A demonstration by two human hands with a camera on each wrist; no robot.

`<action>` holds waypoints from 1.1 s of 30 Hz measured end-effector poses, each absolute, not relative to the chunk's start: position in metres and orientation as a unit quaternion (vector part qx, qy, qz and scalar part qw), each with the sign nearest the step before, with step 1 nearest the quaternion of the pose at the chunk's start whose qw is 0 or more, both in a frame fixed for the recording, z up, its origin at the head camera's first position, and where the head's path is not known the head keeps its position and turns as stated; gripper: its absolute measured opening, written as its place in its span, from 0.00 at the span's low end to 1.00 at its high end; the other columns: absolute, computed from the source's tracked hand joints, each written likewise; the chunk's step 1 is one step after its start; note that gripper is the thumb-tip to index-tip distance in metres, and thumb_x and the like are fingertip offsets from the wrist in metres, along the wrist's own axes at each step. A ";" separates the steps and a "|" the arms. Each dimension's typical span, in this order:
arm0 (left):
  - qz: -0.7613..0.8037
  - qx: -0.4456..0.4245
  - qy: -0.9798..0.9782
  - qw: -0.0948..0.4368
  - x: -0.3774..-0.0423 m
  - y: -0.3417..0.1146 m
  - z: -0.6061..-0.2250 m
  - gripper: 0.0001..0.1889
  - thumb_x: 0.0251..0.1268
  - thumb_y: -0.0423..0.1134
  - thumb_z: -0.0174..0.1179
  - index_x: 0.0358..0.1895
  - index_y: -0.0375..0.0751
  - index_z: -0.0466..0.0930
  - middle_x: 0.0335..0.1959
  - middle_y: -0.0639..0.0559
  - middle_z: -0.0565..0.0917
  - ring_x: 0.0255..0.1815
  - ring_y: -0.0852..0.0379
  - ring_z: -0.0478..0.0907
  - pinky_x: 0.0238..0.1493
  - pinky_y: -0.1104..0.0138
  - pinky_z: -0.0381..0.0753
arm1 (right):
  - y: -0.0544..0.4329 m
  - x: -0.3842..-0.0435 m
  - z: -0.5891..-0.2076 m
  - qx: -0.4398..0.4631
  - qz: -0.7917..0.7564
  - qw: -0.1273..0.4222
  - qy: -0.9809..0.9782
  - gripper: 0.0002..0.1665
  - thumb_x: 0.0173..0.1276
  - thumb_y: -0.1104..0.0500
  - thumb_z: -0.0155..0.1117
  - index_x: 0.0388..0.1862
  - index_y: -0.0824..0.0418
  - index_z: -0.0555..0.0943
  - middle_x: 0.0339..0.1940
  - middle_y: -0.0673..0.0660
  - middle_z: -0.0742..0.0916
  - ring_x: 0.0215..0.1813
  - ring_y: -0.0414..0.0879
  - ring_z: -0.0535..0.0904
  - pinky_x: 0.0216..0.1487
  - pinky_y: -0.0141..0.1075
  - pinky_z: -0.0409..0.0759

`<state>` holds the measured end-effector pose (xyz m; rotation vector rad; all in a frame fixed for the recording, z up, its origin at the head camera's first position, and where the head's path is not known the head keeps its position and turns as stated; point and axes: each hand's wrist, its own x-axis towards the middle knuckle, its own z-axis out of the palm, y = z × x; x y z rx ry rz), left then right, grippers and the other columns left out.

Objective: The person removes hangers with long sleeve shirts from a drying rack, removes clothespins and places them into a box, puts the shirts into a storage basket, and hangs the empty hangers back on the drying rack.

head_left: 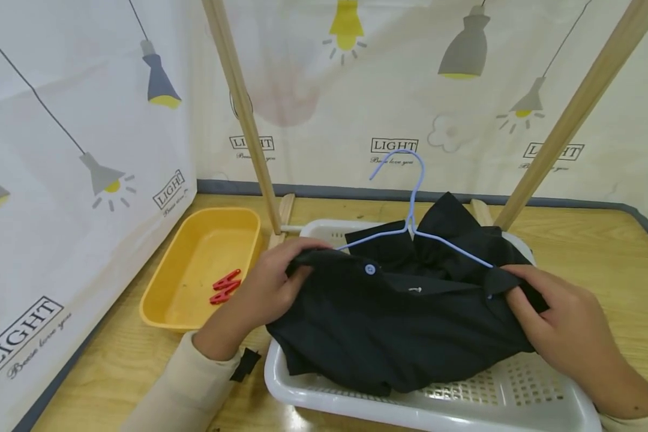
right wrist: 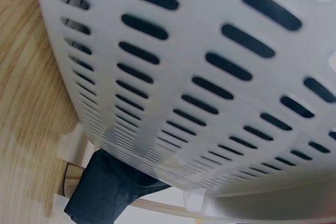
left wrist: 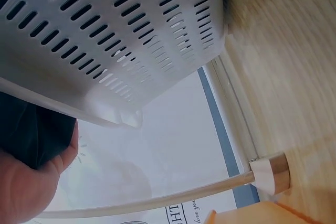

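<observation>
A black buttoned garment (head_left: 405, 330) hangs gathered over a white slotted basket (head_left: 356, 414), with a light blue button near its top edge. Its waist-like opening is spread between both hands. A blue wire hanger (head_left: 417, 198) stands hook up, both arms reaching down into the garment's top. My left hand (head_left: 270, 282) pinches the garment's left edge beside one end of the hanger. On the other side, my right hand (head_left: 567, 324) grips the right edge between thumb and fingers. In the left wrist view, dark cloth (left wrist: 37, 129) shows against the left hand's fingers.
To the left, a yellow tray (head_left: 194, 258) holds red clothespins (head_left: 225, 288). Two wooden posts (head_left: 243, 108) rise behind the basket, one each side. A printed cloth wall (head_left: 313, 78) closes the back and left of the wooden table (head_left: 588, 252).
</observation>
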<state>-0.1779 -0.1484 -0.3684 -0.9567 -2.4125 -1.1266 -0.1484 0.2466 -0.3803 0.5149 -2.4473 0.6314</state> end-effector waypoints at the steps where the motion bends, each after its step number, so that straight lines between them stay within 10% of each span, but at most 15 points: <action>1: -0.397 -0.333 -0.841 0.154 -0.178 -0.149 -0.368 0.17 0.67 0.24 0.59 0.57 0.40 0.78 0.53 0.49 0.85 0.56 0.55 0.81 0.64 0.58 0.77 | 0.247 -0.149 -0.380 0.192 0.235 0.277 -0.912 0.15 0.61 0.66 0.66 0.48 0.58 0.85 0.42 0.62 0.90 0.40 0.62 0.86 0.49 0.11 0.62; 16: -0.419 -0.298 -0.855 0.075 -0.177 -0.160 -0.365 0.21 0.63 0.33 0.64 0.59 0.47 0.77 0.53 0.54 0.84 0.51 0.58 0.79 0.61 0.57 0.79 | 0.249 -0.150 -0.380 0.202 0.222 0.279 -0.912 0.17 0.55 0.71 0.69 0.45 0.61 0.84 0.36 0.62 0.90 0.31 0.45 0.82 0.42 0.13 0.66; 22: -0.422 -0.306 -0.850 0.069 -0.178 -0.166 -0.363 0.18 0.63 0.37 0.64 0.56 0.46 0.79 0.49 0.54 0.85 0.48 0.58 0.79 0.56 0.60 0.79 | 0.247 -0.150 -0.381 0.195 0.238 0.298 -0.903 0.16 0.58 0.72 0.67 0.46 0.62 0.84 0.38 0.62 0.90 0.37 0.40 0.82 0.48 0.11 0.63; 29: -0.458 -0.330 -0.821 0.087 -0.180 -0.168 -0.367 0.13 0.60 0.38 0.63 0.48 0.41 0.80 0.39 0.51 0.84 0.40 0.58 0.77 0.49 0.65 0.78 | 0.246 -0.148 -0.381 0.203 0.283 0.309 -0.885 0.18 0.55 0.76 0.66 0.45 0.66 0.84 0.38 0.66 0.89 0.52 0.09 0.64 0.54 0.08 0.59; 33: -0.476 -0.341 -0.805 0.098 -0.180 -0.165 -0.370 0.11 0.60 0.40 0.63 0.45 0.40 0.79 0.36 0.51 0.84 0.39 0.58 0.78 0.48 0.66 0.78 | 0.249 -0.147 -0.379 0.202 0.273 0.304 -0.890 0.15 0.57 0.73 0.67 0.44 0.64 0.85 0.37 0.64 0.90 0.48 0.15 0.71 0.53 0.08 0.61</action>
